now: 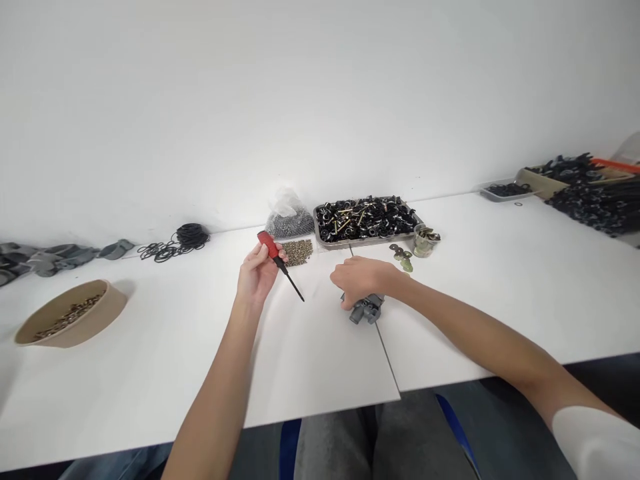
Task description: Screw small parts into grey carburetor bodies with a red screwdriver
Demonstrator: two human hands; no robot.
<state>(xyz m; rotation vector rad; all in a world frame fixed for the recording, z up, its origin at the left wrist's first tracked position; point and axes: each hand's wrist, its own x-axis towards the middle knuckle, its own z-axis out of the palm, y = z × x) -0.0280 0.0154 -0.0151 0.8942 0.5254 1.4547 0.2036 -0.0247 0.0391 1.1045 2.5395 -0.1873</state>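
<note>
My left hand point(256, 270) is closed around the red handle of a screwdriver point(273, 252), whose dark shaft points down and to the right above the white table. My right hand point(359, 280) is curled over a grey plastic part point(367, 311) resting on the table by the seam; its fingers hide the upper side of the part. Just beyond the left hand lies a pile of small brass-coloured screws point(299, 252). Round dark washers point(400, 253) and a greenish piece point(407, 265) lie behind the right wrist.
At the back stand a metal tray point(367, 241) of black fittings, a plastic bag point(289, 217) of small parts and a clear cup point(425, 241). Leftward are a tan bowl point(107, 313), black rings point(193, 235) and grey clamps point(65, 257). A clear tray point(505, 190) and black parts point(595, 200) lie right.
</note>
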